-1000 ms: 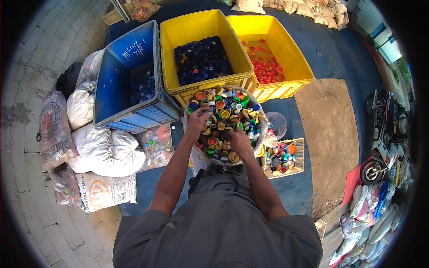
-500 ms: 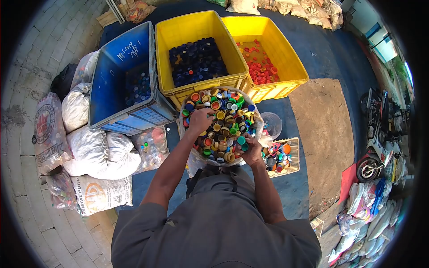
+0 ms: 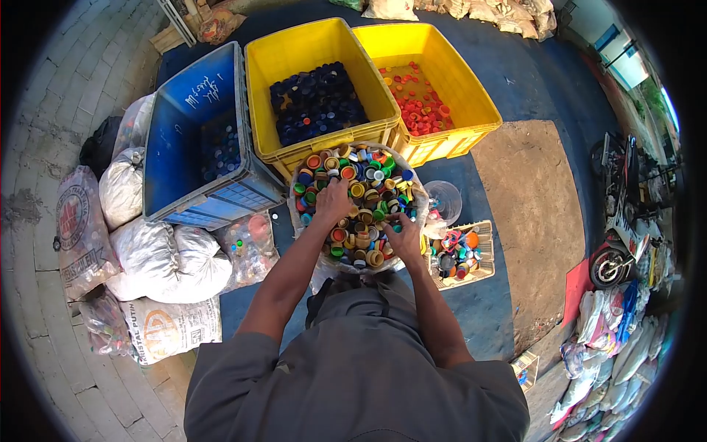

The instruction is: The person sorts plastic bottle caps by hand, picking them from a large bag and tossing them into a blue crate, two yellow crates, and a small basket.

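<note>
A heap of mixed plastic bottle caps (image 3: 366, 214) in many colours fills a round container lined with a pale sack (image 3: 422, 202) in front of my body. My left hand (image 3: 333, 200) reaches over the heap's left side, fingers bent together close to an orange cap (image 3: 347, 173); what they grip, if anything, is hidden. On the right side of the heap, my right hand (image 3: 405, 241) has its thumb and fingers pinched around a small green bottle cap (image 3: 396, 228), partly covered by the fingers.
Beyond the heap stand a blue crate (image 3: 193, 202) with caps, a yellow crate (image 3: 269, 59) of dark blue caps and another yellow crate (image 3: 464, 74) of red caps. A cream basket (image 3: 484, 271) sits right; filled sacks (image 3: 177, 265) lie left. A motorcycle (image 3: 615, 254) stands far right.
My right hand has moved left and slightly up over the heap; the teal caps seen at its fingers are less visible. My left hand has shifted little, its fingertips now nearer the orange cap.
</note>
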Motion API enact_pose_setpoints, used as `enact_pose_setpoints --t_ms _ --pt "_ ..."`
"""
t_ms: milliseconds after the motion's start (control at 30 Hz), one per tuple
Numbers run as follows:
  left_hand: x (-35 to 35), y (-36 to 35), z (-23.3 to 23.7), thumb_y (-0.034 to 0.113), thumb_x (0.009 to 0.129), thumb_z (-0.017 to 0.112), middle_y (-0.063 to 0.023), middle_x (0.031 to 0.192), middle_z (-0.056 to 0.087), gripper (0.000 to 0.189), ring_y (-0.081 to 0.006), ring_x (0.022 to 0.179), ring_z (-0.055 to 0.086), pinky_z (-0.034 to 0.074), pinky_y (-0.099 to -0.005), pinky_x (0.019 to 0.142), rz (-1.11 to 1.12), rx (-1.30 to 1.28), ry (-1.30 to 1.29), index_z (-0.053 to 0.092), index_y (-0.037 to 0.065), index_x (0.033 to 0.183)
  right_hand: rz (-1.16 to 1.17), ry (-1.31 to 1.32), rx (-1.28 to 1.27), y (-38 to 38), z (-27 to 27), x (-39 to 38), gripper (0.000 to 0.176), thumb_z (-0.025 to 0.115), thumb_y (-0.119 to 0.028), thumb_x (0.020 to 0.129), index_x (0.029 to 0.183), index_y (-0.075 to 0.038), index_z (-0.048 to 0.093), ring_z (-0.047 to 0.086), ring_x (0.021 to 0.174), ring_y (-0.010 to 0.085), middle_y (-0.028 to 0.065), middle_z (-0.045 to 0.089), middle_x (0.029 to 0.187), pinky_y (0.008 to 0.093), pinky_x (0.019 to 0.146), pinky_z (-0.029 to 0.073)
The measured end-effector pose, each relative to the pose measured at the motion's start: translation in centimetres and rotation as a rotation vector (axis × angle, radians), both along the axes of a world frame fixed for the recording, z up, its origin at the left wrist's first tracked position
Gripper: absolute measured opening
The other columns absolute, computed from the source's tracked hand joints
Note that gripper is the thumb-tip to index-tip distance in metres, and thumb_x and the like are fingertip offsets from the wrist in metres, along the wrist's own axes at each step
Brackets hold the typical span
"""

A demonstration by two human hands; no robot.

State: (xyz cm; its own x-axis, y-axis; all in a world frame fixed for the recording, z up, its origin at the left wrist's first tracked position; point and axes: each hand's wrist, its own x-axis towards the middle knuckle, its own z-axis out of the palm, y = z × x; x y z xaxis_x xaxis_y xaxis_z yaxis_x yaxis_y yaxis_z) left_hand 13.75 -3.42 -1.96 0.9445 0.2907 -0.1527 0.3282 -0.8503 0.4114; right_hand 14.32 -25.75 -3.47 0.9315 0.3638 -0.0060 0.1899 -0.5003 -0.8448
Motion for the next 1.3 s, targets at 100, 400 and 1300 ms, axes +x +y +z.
enact_pose_setpoints --t_ms 100,400,1300 --pt "-0.5 1.0 -1.0 0.02 0.08 0.071 -0.0189 0.113 0.055 0.034 -0.0362 0.093 0.062 0.053 -0.0459 0.079 -0.04 -0.124 -0.042 0.061 0.001 0.106 -0.024 -0.066 -0.236 1.6 1.1 0.2 0.032 0.072 -0.027 0.079 0.101 -0.005 0.061 0.066 0.08 0.0357 0.0191 0.068 0.084 0.0443 0.069 0.051" --pt "-5.1 4.4 1.7 0.027 0.089 0.057 -0.0052 0.089 0.054 0.033 -0.0113 0.062 0.046 0.034 -0.0217 0.045 0.467 -1.711 -0.378 0.061 0.001 0.107 -0.007 -0.08 -0.196 2.8 1.1 1.4 0.022 0.065 -0.02 0.083 0.097 -0.003 0.059 0.065 0.079 0.0394 0.0221 0.066 0.086 0.0449 0.067 0.051" --pt "-10.4 4.9 -0.1 0.024 0.089 0.059 -0.0104 0.098 0.062 0.029 -0.0256 0.091 0.062 0.054 -0.0367 0.079 0.827 -2.295 -0.549 0.058 0.002 0.107 -0.289 1.301 1.159 4.5 3.9 -1.2 0.027 0.052 -0.032 0.095 0.102 -0.006 0.052 0.058 0.087 0.0222 0.0096 0.058 0.095 0.0346 0.074 0.05"
